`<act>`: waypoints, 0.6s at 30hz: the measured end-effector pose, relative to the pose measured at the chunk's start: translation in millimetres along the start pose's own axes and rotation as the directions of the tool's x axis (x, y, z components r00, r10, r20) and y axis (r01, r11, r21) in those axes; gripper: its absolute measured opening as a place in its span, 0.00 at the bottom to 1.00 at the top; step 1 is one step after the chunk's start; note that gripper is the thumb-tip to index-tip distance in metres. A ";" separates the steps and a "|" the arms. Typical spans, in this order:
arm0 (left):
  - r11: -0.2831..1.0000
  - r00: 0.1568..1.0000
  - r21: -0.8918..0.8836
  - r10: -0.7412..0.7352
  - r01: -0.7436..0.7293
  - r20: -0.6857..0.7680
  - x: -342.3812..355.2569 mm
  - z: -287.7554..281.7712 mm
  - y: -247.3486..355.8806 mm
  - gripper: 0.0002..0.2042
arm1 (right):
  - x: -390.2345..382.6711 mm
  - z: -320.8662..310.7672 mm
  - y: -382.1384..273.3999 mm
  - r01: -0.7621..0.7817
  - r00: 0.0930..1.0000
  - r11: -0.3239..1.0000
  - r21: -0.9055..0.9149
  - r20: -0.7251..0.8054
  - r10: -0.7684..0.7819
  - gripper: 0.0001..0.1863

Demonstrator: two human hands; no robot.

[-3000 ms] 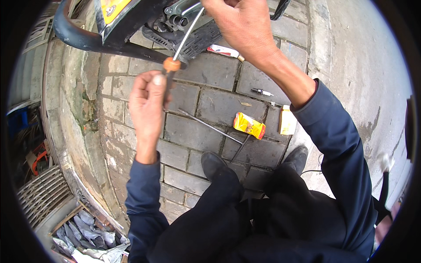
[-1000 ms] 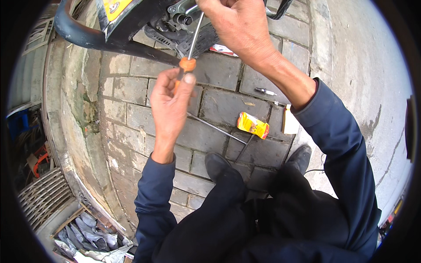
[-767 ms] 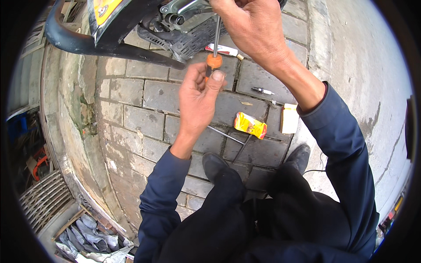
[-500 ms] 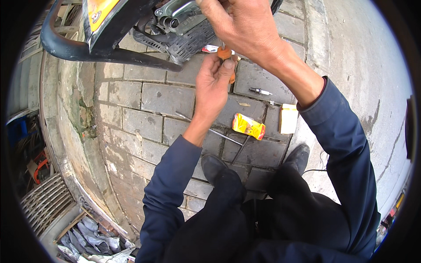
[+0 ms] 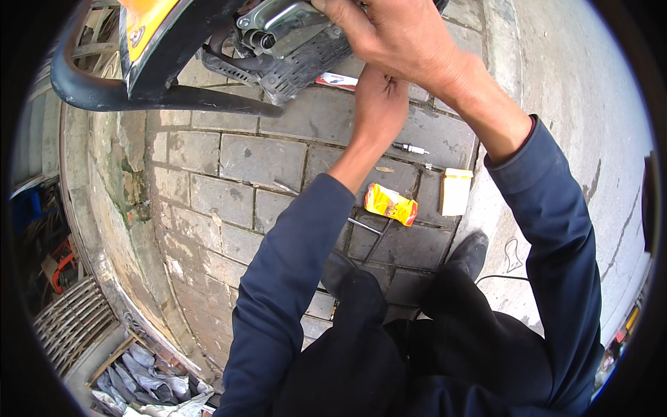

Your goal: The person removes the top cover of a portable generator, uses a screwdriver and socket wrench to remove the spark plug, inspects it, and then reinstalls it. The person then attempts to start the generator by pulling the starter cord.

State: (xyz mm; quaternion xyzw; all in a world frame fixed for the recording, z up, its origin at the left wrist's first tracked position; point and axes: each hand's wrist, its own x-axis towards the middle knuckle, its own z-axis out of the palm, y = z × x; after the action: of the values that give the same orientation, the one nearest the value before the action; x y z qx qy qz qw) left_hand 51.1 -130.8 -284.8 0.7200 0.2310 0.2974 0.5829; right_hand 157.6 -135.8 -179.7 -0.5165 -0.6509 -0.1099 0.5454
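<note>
At the top edge my right hand point(image 5: 403, 38) is bent beside a machine's metal engine part point(image 5: 285, 24). Its thumb reaches left and its fingers curl, partly cut off by the picture's edge; what they grip is hidden. My left hand point(image 5: 381, 108) is raised just below it, back of the hand showing, fingers hidden behind the right hand. No orange-handled tool shows now. On the paving under the hands lie a spark plug point(image 5: 411, 148), a crumpled yellow-and-red packet point(image 5: 390, 203), a small yellow-and-white box point(image 5: 456, 196) and a thin metal rod tool point(image 5: 376, 240), partly covered by my left sleeve.
A black tubular bar point(image 5: 208, 101) and an orange-yellow panel point(image 5: 142, 28) of the machine stand at the upper left. Beneath the engine lies a red-and-white flat package point(image 5: 336, 81). A worn low wall point(image 5: 128, 187) runs along the left. A black cord point(image 5: 504, 277) lies by my right foot.
My left hand has moved up and right and turned over, its fingers now out of sight. The orange-handled screwdriver it held is no longer visible. The right hand stays near the engine.
</note>
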 end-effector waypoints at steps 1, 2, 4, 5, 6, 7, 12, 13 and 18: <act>1.000 1.000 0.023 0.000 0.000 0.013 4.1 2.4 -0.4 0.07 | 1.0 -2.2 1.6 0.002 1.000 1.000 0.014 0.020 -0.002 0.17; 0.999 1.000 0.052 0.010 -0.011 0.019 6.3 4.8 -0.5 0.07 | 1.4 -2.8 2.0 0.005 0.999 1.000 0.028 0.040 -0.006 0.17; 0.991 0.995 0.108 0.087 -0.082 -0.042 7.5 9.5 -0.7 0.07 | 1.3 -2.2 1.1 -0.018 1.000 1.000 0.022 0.010 0.017 0.16; 0.982 0.988 0.141 0.133 -0.122 -0.073 7.6 10.9 -1.2 0.07 | 0.9 -0.9 -0.1 -0.028 1.000 0.999 0.020 -0.006 0.028 0.16; 0.978 0.985 0.159 0.153 -0.138 -0.082 7.0 11.4 -1.8 0.07 | 0.6 0.6 -1.4 -0.043 0.999 0.999 0.028 -0.015 0.043 0.16; 0.972 0.981 0.177 0.173 -0.155 -0.090 5.6 11.4 -2.7 0.08 | 0.3 2.2 -2.9 -0.057 0.998 0.998 0.037 -0.025 0.058 0.16; 0.993 0.993 0.006 -0.120 0.120 -0.018 -27.5 5.9 -10.1 0.09 | -0.9 3.7 -10.8 -0.173 0.985 0.985 0.014 -0.024 0.174 0.15; 0.968 0.970 -0.055 -0.243 0.244 0.029 -42.5 4.2 -11.0 0.09 | -1.0 4.7 -12.5 -0.198 0.980 0.980 0.017 -0.015 0.198 0.14; 0.875 0.906 -0.236 -0.405 0.424 0.124 -115.5 -5.8 -13.0 0.08 | -0.3 13.9 -15.7 -0.235 0.964 0.968 0.092 -0.106 0.245 0.10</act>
State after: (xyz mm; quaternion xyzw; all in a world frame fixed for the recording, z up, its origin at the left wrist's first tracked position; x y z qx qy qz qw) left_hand -35.5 -202.4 -315.0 0.5821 0.3184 0.1672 0.7292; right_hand 136.9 -133.1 -178.6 -0.5623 -0.5543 -0.0472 0.6119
